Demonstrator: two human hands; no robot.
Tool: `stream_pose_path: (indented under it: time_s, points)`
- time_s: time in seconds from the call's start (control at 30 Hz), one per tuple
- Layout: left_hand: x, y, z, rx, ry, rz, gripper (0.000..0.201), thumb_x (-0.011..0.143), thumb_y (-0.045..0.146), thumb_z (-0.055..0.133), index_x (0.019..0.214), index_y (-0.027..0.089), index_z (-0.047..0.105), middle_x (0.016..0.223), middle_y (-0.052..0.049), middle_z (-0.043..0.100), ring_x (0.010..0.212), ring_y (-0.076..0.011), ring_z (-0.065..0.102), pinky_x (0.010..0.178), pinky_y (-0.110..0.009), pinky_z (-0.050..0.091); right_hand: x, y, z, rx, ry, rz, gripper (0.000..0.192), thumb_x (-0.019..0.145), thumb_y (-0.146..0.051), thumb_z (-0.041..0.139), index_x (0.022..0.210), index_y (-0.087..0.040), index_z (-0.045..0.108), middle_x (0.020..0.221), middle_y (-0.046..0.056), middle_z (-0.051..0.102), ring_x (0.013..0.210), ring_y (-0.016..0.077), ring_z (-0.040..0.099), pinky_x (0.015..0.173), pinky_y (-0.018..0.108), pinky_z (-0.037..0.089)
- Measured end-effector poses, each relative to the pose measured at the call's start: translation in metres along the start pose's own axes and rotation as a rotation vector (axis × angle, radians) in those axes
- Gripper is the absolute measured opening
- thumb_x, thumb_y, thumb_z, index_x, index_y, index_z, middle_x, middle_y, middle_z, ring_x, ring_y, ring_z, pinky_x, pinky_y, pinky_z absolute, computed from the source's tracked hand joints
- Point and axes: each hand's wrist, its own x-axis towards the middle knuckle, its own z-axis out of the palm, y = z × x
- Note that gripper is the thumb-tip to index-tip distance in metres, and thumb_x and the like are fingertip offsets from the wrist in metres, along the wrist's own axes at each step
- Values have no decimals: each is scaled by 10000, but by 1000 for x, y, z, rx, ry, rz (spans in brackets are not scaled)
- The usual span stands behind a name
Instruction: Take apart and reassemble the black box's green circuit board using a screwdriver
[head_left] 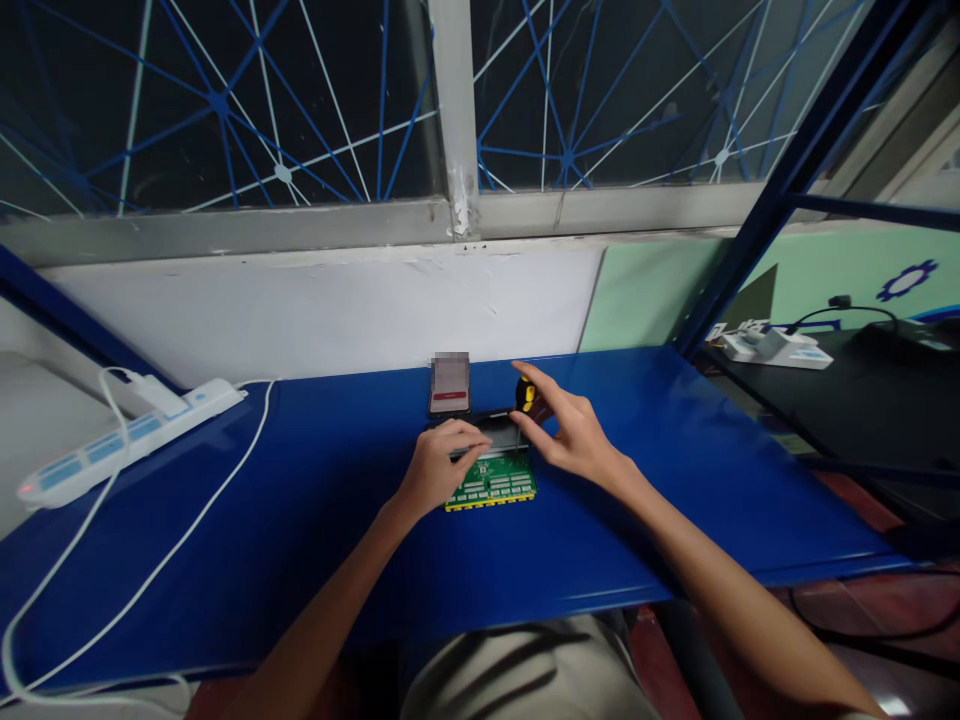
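A green circuit board [495, 482] with a yellow front edge lies on the blue table [600, 540]. Along its far side is a grey and black part [504, 432]. My left hand [442, 462] rests at the left end of this part, thumb and fingers pressed together; whether anything small is between them is hidden. My right hand [566, 425] grips a black and yellow screwdriver [526, 394] by its handle. The screwdriver stands nearly upright, its shaft pointing down at the board's far right corner. I cannot make out its tip against a screw.
Behind the board a phone [450, 385] leans upright with its screen lit. At the left lies a white power strip [127, 440], its white cable [217, 500] looping over the table. A blue frame post [739, 260] rises at the right, beside a black table [862, 390].
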Motion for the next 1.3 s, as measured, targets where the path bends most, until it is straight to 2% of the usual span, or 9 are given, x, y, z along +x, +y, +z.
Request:
stream_pose_path:
  time_s: [0.1,0.27,0.43,0.6,0.7,0.97,1.1,1.23,1.3]
  points:
    - [0,0,0,5,-2,5,116,878,201,624,875,182,739,853,-51,716,774,-169,678,709,-261,533,0,0,0,-23,20,-38,532,924,-310,523,1428,-217,382,885,52,661,652,164,604,649,338,548]
    - [0,-1,0,10,1,17,128,885,187,606,863,179,732,860,-55,730,783,-173,687,721,-268,538,1,2,-1,13,19,-31,546,932,-267,487,1452,-227,328,1170,99,627,669,139,611,654,321,551]
    - [0,0,1,5,9,18,127,878,191,610,855,181,734,847,-53,738,779,-176,689,731,-272,542,1,2,-2,-22,23,-43,503,924,-316,533,1399,-205,413,902,50,641,659,149,586,653,321,540]
    - [1,1,1,-2,-5,14,140,880,188,608,860,186,746,835,-51,734,756,-171,683,700,-265,537,2,1,-3,9,-42,-22,550,933,-269,461,1456,-207,302,1085,87,635,739,167,620,677,339,558]
    - [0,1,2,-12,-15,4,136,874,172,616,853,188,749,822,-44,737,755,-168,680,718,-269,534,2,2,-3,-1,-24,-24,541,929,-298,498,1437,-234,324,1171,91,626,694,152,625,683,346,560]
    - [-1,2,3,-43,-69,-15,113,854,168,645,839,181,757,828,-49,748,752,-176,688,702,-269,532,1,0,-6,23,-46,-6,494,935,-274,464,1413,-220,350,1088,67,653,666,141,618,663,319,555]
    - [-1,3,3,-51,-77,-16,116,854,162,642,844,185,755,825,-45,750,749,-175,691,694,-269,533,1,2,-5,-33,-19,-11,469,923,-340,531,1361,-230,405,1089,76,653,689,159,626,665,327,543]
    - [-2,2,5,-72,-87,-13,119,852,160,640,846,182,757,824,-47,751,746,-171,694,687,-258,537,1,1,-6,-59,-71,0,515,940,-326,482,1413,-208,316,1143,115,630,714,180,637,695,361,538]
    - [-2,2,5,-81,-100,-15,114,851,173,646,851,186,759,830,-47,752,745,-171,696,692,-256,539,1,0,-7,-35,-99,16,534,946,-297,446,1439,-200,267,1077,103,645,704,183,636,678,355,538]
